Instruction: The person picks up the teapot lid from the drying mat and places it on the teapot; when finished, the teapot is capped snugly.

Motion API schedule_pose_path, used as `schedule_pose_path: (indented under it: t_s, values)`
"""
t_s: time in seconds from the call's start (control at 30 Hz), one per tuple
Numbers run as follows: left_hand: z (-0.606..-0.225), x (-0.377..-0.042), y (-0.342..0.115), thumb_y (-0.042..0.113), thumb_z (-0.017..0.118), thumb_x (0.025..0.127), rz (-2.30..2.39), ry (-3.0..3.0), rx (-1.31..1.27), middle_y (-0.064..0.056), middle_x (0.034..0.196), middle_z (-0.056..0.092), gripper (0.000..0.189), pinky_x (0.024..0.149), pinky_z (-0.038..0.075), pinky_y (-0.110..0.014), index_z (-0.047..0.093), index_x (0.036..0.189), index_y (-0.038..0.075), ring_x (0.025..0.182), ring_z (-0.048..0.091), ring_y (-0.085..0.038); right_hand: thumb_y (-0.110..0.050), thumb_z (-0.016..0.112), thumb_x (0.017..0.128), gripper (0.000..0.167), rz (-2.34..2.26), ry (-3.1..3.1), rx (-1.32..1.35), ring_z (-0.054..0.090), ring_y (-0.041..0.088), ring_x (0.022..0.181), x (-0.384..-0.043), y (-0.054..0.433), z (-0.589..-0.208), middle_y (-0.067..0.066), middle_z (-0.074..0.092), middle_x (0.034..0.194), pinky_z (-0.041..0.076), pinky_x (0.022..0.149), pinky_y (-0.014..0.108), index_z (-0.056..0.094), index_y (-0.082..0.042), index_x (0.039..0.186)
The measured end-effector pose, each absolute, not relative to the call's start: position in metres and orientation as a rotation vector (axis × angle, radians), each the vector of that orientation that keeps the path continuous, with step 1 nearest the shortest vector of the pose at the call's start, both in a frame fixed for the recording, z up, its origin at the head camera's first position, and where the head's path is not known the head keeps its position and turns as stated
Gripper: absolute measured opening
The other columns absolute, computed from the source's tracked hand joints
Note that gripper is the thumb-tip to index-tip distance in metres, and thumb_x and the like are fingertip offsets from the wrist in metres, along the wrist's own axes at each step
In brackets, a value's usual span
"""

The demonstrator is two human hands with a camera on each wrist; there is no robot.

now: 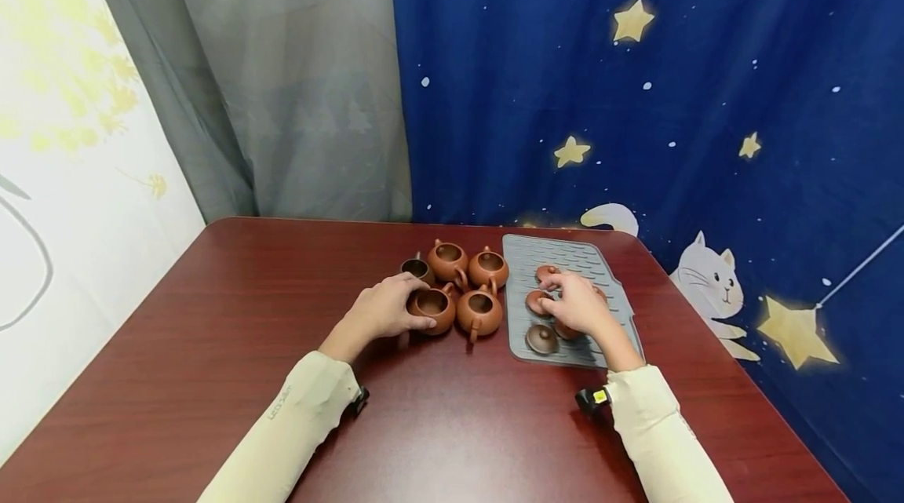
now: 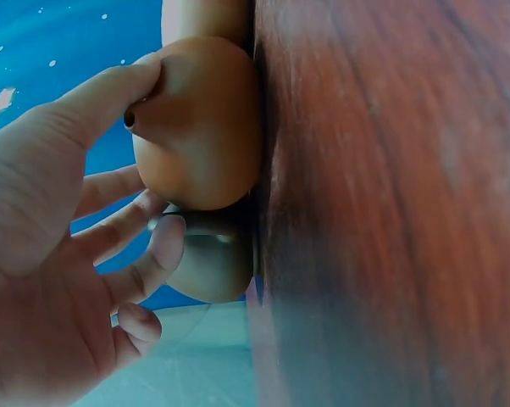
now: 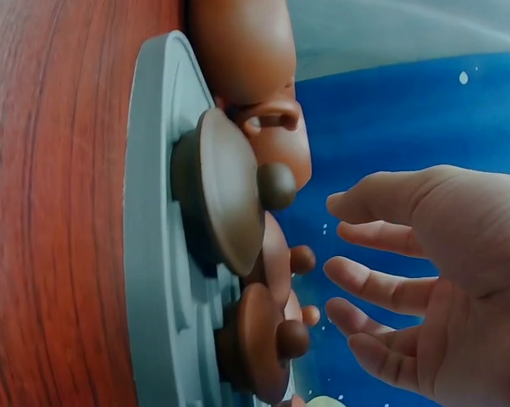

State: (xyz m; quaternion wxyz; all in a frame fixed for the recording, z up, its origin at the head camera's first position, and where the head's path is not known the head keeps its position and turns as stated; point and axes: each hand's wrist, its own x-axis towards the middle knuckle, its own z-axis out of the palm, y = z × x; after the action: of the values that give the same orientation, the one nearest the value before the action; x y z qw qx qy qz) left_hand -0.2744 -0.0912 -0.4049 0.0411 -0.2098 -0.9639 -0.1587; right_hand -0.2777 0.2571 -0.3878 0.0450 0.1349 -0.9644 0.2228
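Note:
My left hand [image 1: 384,307] holds a lidless brown clay teapot [image 1: 439,322] at the left front of a cluster. Its thumb lies at the near side of the rim, the other fingers across the spout side. A darker teapot [image 2: 213,275] stands just beside those fingers. More open teapots, such as a front one [image 1: 480,317], sit to the right. Over the grey mat [image 1: 519,252] hovers my right hand [image 1: 579,303], fingers loosely bent and nothing between them. Below it are knobbed lids, including a dark brown lid [image 3: 230,195] and a reddish lid [image 3: 259,339]; some are partly hidden by the hand.
Two further teapots, a back left one [image 1: 448,258] and a back right one [image 1: 489,267], complete the tight cluster on the red-brown table [image 1: 282,291]. A blue star-patterned curtain [image 1: 508,95] hangs behind the table's far edge.

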Motion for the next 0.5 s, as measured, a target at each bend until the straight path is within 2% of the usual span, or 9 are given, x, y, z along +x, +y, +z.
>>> schedule_pose_path:
  t_s: [0.1,0.27,0.5]
  values:
    - [-0.405,-0.274,-0.091,0.056,0.079,0.076,-0.497,-2.962,-0.626,0.000,0.127,0.061,0.061,0.085,0.051,-0.052,0.067,0.126,0.023,0.111,0.063,-0.026,-0.019,0.072,0.089,0.028,0.670,-2.967,0.418,0.061,0.028,0.092,-0.280,0.259,-0.390,0.011,0.069,0.111,0.048,0.079,0.046,0.072,-0.006,0.113]
    - [-0.405,-0.274,-0.090,0.054,0.081,0.075,-0.502,-2.964,-0.609,0.001,0.126,0.061,0.061,0.084,0.051,-0.053,0.068,0.124,0.023,0.110,0.063,-0.026,-0.017,0.073,0.089,0.022,0.663,-2.993,0.431,0.062,0.031,0.101,-0.285,0.261,-0.393,0.010,0.070,0.109,0.047,0.086,0.050,0.073,-0.007,0.108]
    - [-0.406,-0.275,-0.090,0.054,0.082,0.074,-0.543,-2.970,-0.584,0.000,0.128,0.061,0.062,0.085,0.050,-0.053,0.067,0.126,0.023,0.112,0.062,-0.025,-0.017,0.073,0.090,0.018,0.683,-3.022,0.394,0.063,0.026,0.095,-0.293,0.261,-0.398,0.007,0.070,0.105,0.049,0.079,0.043,0.074,-0.008,0.107]
